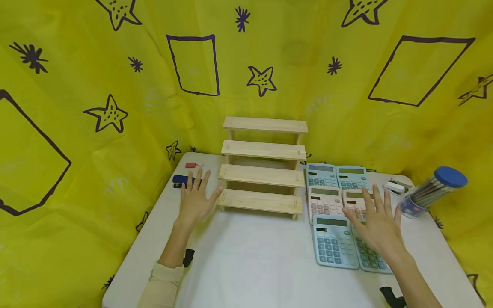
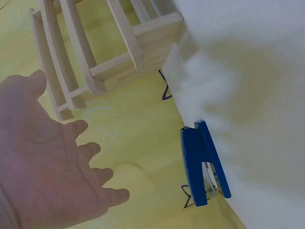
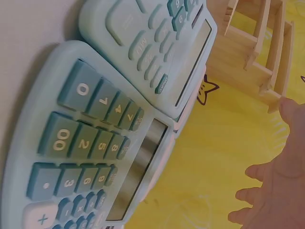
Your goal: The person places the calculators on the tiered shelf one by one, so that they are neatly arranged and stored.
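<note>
Hovering over the white table [image 1: 254, 256], both hands are seen with fingers spread and nothing held; the left hand [image 1: 195, 199] is placed flat just left of the wooden stepped rack [image 1: 262, 167], its thumb close to the end of the lowest step, though whether it touches cannot be told; the fingertips are shown near a blue stapler [image 1: 181, 180], which lies at the table's far left corner, with a small red eraser [image 1: 190, 165] seen just beyond it; in the left wrist view the same open palm [image 2: 52, 167] is shown apart from the stapler [image 2: 204, 164] and from the rack [image 2: 95, 52].

The right hand [image 1: 379, 222] is held open above a block of six calculators laid in two columns right of the rack; two blue calculators [image 1: 322, 174] are found at the back, two pink calculators [image 1: 325, 203] in the middle, and two larger blue ones at the front; the fingers are spread over the right-hand pink one, and the near right calculator [image 1: 369, 256] is partly covered by the palm, while the near left calculator [image 1: 334, 246] is left uncovered; contact cannot be made out; in the right wrist view the straight fingertips [image 3: 259, 195] are seen clear of the keys of the large blue calculator [image 3: 81, 157].

Beyond the hand a white stapler [image 1: 393, 187] is seen, and beside it a clear tub of pencils [image 1: 431, 192] with a blue lid; yellow patterned cloth [image 1: 77, 107] is hung behind and around the table.
</note>
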Available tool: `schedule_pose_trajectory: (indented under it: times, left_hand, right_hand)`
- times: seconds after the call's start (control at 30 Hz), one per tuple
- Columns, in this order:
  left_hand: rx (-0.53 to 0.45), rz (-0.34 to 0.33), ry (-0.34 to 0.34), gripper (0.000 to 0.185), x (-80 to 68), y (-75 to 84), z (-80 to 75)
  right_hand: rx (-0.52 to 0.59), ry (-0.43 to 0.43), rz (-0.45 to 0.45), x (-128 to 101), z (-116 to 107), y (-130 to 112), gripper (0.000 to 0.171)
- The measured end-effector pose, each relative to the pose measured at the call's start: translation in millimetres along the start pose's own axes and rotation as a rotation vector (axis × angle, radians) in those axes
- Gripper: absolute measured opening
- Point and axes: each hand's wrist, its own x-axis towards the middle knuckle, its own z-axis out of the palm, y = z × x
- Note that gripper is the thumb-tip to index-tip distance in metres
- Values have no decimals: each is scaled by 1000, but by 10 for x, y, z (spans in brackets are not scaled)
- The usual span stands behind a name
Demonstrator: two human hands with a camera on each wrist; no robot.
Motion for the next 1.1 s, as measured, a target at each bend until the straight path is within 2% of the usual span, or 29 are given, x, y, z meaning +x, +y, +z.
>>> schedule_pose_trajectory:
  times: [0.27,0.43,0.57,0.7,0.93,1.0,1.1]
  left_hand:
    - [-83,1,-1,86,-66,75,91]
    - [-249,2,16,83,-80,106,186]
    - [-412,-29,33,81,-73,105,271]
    - [-584,-92,42,79,-68,99,353]
    - [-895,-276,64,69,-98,73,494]
    - [-970,-314,70,69,-102,62,535]
    - [-1056,-350,86,70,-112,71,539]
  right_hand:
    - [4,-9,40,-277,-33,53,96]
    - [26,-16,79,-442,-28,179,97]
    - [38,-45,137,-554,11,340,101]
    - [38,-150,220,-662,41,502,112]
    - [109,-450,426,-769,87,620,150]
    - [116,-481,467,-788,111,620,156]
    - [114,-479,478,-778,121,598,161]
